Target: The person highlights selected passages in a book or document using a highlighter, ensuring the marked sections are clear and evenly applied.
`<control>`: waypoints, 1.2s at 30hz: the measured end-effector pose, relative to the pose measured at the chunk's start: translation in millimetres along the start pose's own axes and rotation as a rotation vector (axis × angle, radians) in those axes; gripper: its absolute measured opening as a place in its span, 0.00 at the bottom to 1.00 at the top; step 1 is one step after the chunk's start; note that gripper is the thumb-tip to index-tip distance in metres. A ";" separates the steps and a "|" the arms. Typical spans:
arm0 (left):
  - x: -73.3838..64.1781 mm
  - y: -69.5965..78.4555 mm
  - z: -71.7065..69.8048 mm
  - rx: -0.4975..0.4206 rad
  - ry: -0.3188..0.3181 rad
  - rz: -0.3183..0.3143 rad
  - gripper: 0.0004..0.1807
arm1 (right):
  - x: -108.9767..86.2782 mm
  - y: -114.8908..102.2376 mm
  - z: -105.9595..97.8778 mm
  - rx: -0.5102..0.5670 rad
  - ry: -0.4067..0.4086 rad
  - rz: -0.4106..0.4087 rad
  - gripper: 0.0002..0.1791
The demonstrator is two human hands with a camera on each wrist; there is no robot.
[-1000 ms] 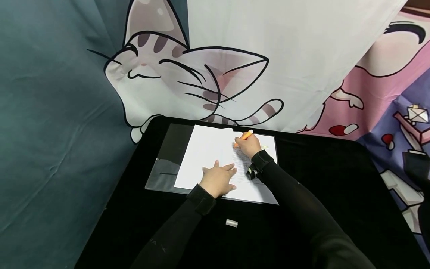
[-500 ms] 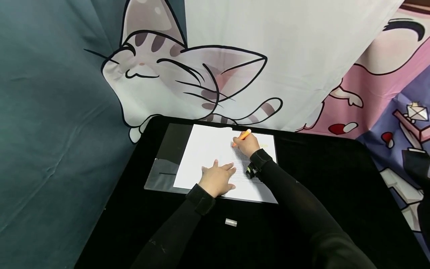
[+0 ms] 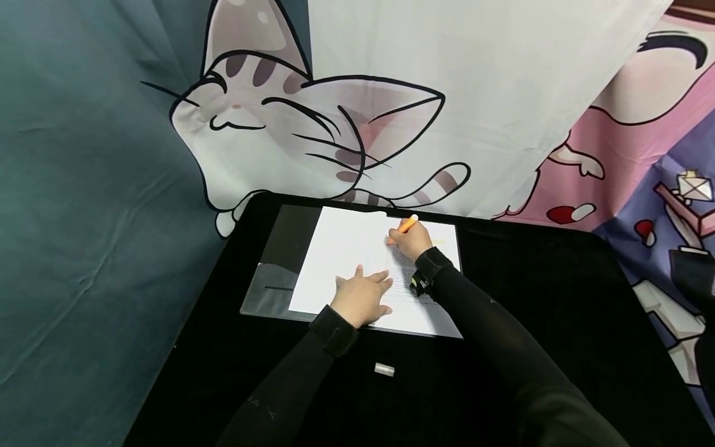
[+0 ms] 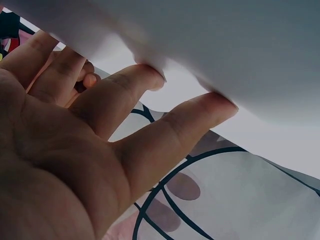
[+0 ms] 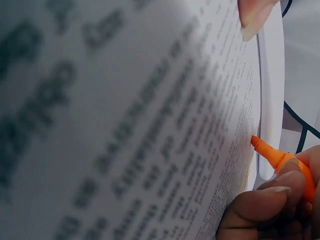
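Observation:
My right hand [image 3: 412, 241] pinches an orange highlighter [image 3: 408, 223], its cap end pointing up and to the right. In the right wrist view the chisel tip [image 5: 255, 141] is right at the text near the page's far edge. An orange streak shows by the tip in the head view. My left hand [image 3: 360, 300] lies with fingers spread across the white sheets, partly on the blank left sheet [image 3: 329, 261] and partly by the printed page [image 3: 427, 320]. In the left wrist view its fingertips [image 4: 220, 105] press on the paper.
A clear plastic board [image 3: 265, 288] lies under the paper on the black table [image 3: 536, 285]. Nearer to me lies a small silvery cylinder [image 3: 384, 370]. A cartoon cat curtain [image 3: 268, 149] hangs behind the table. A yellow-marked line [image 3: 440, 242] shows on the printed page.
The right hand with the highlighter slid slightly left, then slightly back to the right along the text. The left hand stays in place on the paper.

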State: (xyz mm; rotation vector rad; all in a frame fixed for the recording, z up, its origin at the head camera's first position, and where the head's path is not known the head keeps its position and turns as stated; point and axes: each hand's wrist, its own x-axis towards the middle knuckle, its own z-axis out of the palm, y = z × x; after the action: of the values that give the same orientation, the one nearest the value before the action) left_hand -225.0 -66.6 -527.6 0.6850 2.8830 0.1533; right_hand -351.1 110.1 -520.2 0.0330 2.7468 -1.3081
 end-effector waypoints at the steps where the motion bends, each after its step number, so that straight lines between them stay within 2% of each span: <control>1: -1.0 0.7 -1.5 0.001 -0.001 0.000 0.39 | 0.1 0.1 -0.4 -0.004 -0.004 0.008 0.18; 2: 2.2 -1.3 4.4 0.006 0.013 0.007 0.39 | -0.2 0.0 -0.9 -0.009 -0.008 0.012 0.18; 4: 0.1 0.9 -0.2 0.011 0.003 -0.001 0.39 | -0.8 0.0 -1.4 -0.006 -0.012 0.019 0.18; 5: 2.1 -0.3 4.6 0.013 0.018 0.004 0.38 | -1.0 -0.1 -1.6 -0.005 -0.013 0.021 0.18; 6: -1.0 1.8 -1.9 0.010 0.003 -0.002 0.38 | -1.3 0.0 -1.6 -0.005 -0.013 0.022 0.18; 8: -0.9 2.1 -1.6 0.011 0.006 0.000 0.38 | -2.2 -0.1 -2.2 -0.010 -0.012 0.023 0.18; 9: -4.6 4.6 -8.1 0.007 -0.009 -0.006 0.38 | -3.0 -0.4 -2.6 -0.012 -0.010 0.023 0.18; 11: -4.9 5.1 -8.5 0.009 -0.012 -0.003 0.38 | -4.5 -1.1 -3.4 -0.020 -0.007 0.016 0.18; 12: -7.2 6.5 -13.3 0.008 -0.024 -0.006 0.39 | -5.0 -1.4 -3.9 -0.026 -0.006 0.011 0.17; 21: -5.7 6.4 -13.1 -0.002 -0.035 -0.015 0.39 | -9.6 -3.8 -8.2 -0.031 -0.002 0.003 0.18; 23: -6.1 6.8 -13.5 -0.006 -0.031 -0.014 0.38 | -5.1 1.4 -8.0 -0.022 0.002 -0.006 0.18; 27: -7.2 7.4 -14.5 -0.008 -0.027 -0.014 0.38 | 22.4 31.6 0.5 -0.033 0.019 -0.035 0.17; 30: -7.0 7.2 -13.8 -0.010 -0.021 -0.014 0.39 | 29.7 39.3 2.4 -0.037 0.021 -0.034 0.17; 33: -4.0 6.4 -11.3 -0.012 -0.028 -0.018 0.39 | 15.7 23.9 -5.3 -0.001 0.003 -0.010 0.17; 36: 5.0 1.5 2.3 -0.011 -0.015 -0.016 0.39 | 6.1 14.4 -9.9 0.002 0.002 0.003 0.18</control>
State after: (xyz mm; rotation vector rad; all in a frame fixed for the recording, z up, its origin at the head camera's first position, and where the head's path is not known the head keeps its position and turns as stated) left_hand -228.3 -62.9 -530.4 0.6587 2.8698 0.1617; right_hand -357.1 126.7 -525.7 0.0391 2.7457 -1.3105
